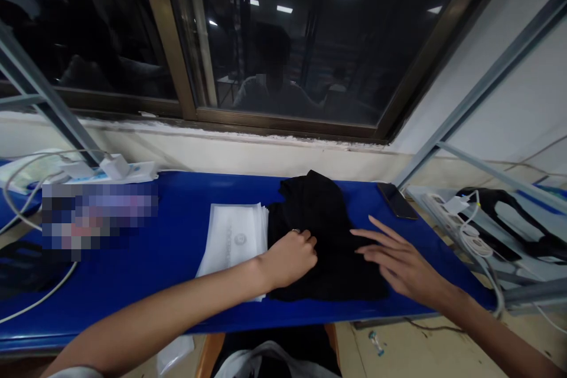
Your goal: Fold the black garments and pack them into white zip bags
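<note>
A black cloth garment (328,266) lies loosely bunched on the blue tabletop in front of me. My left hand (290,257) rests on its left part with the fingers curled into the fabric; their tips are hidden. Over the garment's right edge is my right hand (401,260), fingers stretched and spread, with nothing in them. Whether its fingertips touch the fabric I cannot tell. A stack of whitish translucent plastic bags (233,233) with a printed mark lies left of the garment, partly under my left forearm.
A dark phone (396,201) lies at the table's back right corner. White power strips with cables stand at the back left (133,172) and on the right (443,209). Slanted metal posts (482,82) flank the table (177,207). A window is behind it. A blurred patch covers something at left.
</note>
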{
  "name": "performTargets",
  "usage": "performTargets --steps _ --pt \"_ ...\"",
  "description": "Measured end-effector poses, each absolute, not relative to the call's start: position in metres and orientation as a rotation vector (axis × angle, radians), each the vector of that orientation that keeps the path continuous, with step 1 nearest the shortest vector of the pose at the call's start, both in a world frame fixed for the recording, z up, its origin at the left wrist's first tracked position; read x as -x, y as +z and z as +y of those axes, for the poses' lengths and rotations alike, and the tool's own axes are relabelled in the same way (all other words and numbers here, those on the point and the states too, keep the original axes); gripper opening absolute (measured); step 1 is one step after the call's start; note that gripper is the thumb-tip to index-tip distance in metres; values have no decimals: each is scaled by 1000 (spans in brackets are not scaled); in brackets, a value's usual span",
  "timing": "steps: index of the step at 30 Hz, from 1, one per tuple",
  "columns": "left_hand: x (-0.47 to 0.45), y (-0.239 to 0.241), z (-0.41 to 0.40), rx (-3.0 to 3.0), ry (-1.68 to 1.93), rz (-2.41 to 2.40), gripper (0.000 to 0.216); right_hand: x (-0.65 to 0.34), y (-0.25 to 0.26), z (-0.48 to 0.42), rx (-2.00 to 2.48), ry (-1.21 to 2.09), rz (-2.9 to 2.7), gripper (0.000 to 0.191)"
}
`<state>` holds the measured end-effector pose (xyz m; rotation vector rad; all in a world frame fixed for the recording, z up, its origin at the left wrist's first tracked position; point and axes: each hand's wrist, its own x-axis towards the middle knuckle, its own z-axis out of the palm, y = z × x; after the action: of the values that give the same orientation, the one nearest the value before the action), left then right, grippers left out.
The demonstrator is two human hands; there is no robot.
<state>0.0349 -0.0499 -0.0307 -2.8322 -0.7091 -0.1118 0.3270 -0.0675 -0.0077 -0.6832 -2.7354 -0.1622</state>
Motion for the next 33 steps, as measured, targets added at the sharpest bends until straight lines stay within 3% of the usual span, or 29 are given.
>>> performTargets --steps 5,9,15,20,24,26,29,33 --pt "-44 -31 -63 2792 8 -702 11 -270 7 -9 657 -20 -2447 32" --pt "-45 -35 -67 2769 41 -709 12 -201 -21 51 597 7 -2567 29" --pt "-41 -23 -61 2811 7 -847 5 -166 -54 83 735 268 -2703 7" --pt "-42 -22 -56 2601 -240 -1039 40 -171 -64 89 840 575 -2540 6" --pt "-38 -24 -44 2651 -218 -1001 19 -176 -53 99 860 684 -2404 17" --pt "-31 -16 -32 2739 -368 -1054 18 -186 -33 102 836 760 -2232 21" --pt "-14 5 -8 2880 -869 -1249 23 -204 8 93 704 927 -1947 34" --pt "7 27 13 2903 -1441 -1448 33 -212 47 60 619 883 -2132 53"
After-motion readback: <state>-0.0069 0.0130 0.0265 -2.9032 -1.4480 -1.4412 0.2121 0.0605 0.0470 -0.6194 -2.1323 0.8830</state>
